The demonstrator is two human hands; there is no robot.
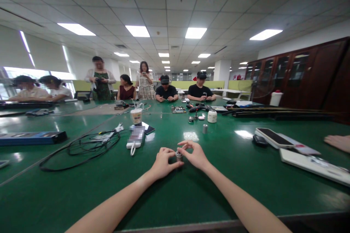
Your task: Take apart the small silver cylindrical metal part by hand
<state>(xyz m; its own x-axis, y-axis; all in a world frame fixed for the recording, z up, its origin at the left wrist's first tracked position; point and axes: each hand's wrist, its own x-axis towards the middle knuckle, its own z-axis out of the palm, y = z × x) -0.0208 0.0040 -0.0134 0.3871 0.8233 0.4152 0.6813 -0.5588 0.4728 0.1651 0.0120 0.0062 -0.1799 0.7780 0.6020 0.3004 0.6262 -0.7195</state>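
Both my hands meet over the green table (191,193) around a small grey metal cylinder (178,155). My left hand (163,162) is curled, its fingertips gripping the cylinder's left side. My right hand (194,154) pinches the cylinder's top between thumb and forefinger, other fingers arched above. The cylinder stands upright on or just above the table; its lower part is hidden by my fingers.
A second small cylinder (205,128), a white jar (212,115), a paper cup (136,115), a coiled black cable (87,145), a phone (273,137) and a laptop (314,164) lie around. Another person's hand (337,142) rests at right. Several people sit or stand at the far end.
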